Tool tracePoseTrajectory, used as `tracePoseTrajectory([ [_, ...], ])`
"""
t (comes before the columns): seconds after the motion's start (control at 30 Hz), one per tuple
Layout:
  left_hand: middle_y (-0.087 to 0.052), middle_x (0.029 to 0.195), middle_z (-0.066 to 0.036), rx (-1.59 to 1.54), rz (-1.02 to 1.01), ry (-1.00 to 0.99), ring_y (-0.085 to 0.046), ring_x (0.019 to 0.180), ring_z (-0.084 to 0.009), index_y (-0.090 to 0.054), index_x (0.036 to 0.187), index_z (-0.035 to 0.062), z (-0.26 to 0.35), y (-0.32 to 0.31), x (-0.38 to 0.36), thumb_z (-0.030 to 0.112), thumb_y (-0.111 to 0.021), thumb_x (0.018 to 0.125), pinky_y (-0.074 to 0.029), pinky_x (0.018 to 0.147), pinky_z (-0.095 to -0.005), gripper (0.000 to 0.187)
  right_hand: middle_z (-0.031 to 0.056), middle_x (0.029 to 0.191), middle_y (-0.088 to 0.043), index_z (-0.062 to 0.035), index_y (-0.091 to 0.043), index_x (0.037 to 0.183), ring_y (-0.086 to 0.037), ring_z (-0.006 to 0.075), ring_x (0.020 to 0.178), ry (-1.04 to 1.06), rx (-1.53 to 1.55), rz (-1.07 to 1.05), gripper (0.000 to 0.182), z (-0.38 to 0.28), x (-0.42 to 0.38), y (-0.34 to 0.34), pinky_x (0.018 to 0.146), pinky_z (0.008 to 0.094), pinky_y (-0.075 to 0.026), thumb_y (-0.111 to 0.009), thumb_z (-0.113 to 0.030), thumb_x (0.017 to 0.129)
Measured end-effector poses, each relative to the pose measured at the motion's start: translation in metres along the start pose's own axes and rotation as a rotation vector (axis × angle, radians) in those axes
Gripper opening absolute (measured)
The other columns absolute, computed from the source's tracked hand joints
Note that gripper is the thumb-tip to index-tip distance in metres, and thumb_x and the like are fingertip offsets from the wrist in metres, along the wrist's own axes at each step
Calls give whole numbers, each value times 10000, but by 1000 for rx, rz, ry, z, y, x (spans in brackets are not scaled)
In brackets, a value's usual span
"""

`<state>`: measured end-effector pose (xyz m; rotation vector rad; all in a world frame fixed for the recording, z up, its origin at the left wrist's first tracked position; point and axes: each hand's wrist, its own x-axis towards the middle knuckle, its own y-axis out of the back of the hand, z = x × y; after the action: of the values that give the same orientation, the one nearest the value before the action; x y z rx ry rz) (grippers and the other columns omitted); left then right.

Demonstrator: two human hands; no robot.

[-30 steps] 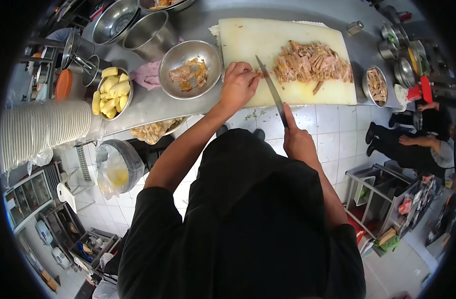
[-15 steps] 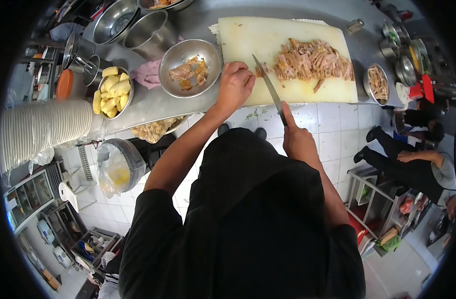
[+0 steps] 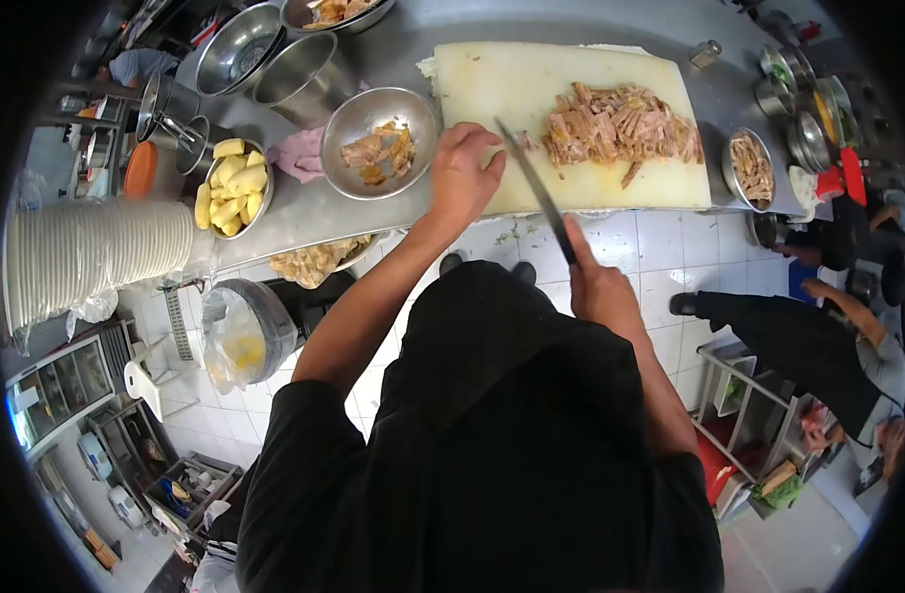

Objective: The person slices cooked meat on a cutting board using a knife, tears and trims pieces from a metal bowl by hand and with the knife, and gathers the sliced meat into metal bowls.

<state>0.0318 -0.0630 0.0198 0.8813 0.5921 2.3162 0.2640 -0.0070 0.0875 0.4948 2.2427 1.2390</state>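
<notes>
My right hand (image 3: 603,289) grips the dark handle of a kitchen knife (image 3: 535,188). Its long blade slants up and left over the white cutting board (image 3: 492,79). My left hand (image 3: 462,173), fingers curled in, rests at the board's left edge beside the blade; whatever lies under its fingertips is hidden. Right of the blade, a heap of sliced cooked meat (image 3: 620,124) covers much of the board. Small scraps lie between the blade and the heap. Just left of my left hand stands a steel bowl (image 3: 336,127) with meat trimmings (image 3: 381,153) in it.
Peeled yellow pieces fill a bowl (image 3: 264,210) on the left, near stacked white plates (image 3: 97,252). A small bowl of meat strips (image 3: 751,168) stands right of the board. Below left is a lined bin (image 3: 275,326). Another person (image 3: 798,336) is at the right.
The knife has drawn back slightly toward me, its tip shifting left and down. My left hand stays nearly in place. The person on the right has changed posture.
</notes>
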Motion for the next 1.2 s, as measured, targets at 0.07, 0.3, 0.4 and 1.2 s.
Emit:
tracePoseTrajectory([
  [0.07,-649,970,-102,-26,27,25,-636,862,-269,-688,914,43,0,7,0,84,-731,748,-520,730,-356,176,236,596,-588,-243,-240,1506,-590,436,563,0,6,-28,708,11,-1,-12,581,547,-481,-516,-63,879],
  [0.3,-647,944,-89,-105,-49,112,-630,793,-202,-694,944,42,13,60,-14,67,-737,753,-506,644,-304,197,255,675,-621,-270,-222,1511,-610,452,632,-69,20,170,682,31,25,8,602,535,-484,-511,-86,921],
  [0.4,-667,979,-127,-51,35,160,-645,839,-303,-698,921,47,-21,94,-6,54,-722,711,-529,739,-372,211,256,681,-621,-269,-217,1513,-617,451,656,-77,37,162,696,20,27,20,623,531,-481,-513,-65,918],
  [1.2,-644,1011,-211,661,-547,182,-620,962,-396,-601,1058,57,-126,84,30,86,-619,724,-485,851,-482,335,275,671,-618,-231,-224,1510,-617,464,650,-49,104,85,689,9,25,-22,628,550,-489,-515,-83,903],
])
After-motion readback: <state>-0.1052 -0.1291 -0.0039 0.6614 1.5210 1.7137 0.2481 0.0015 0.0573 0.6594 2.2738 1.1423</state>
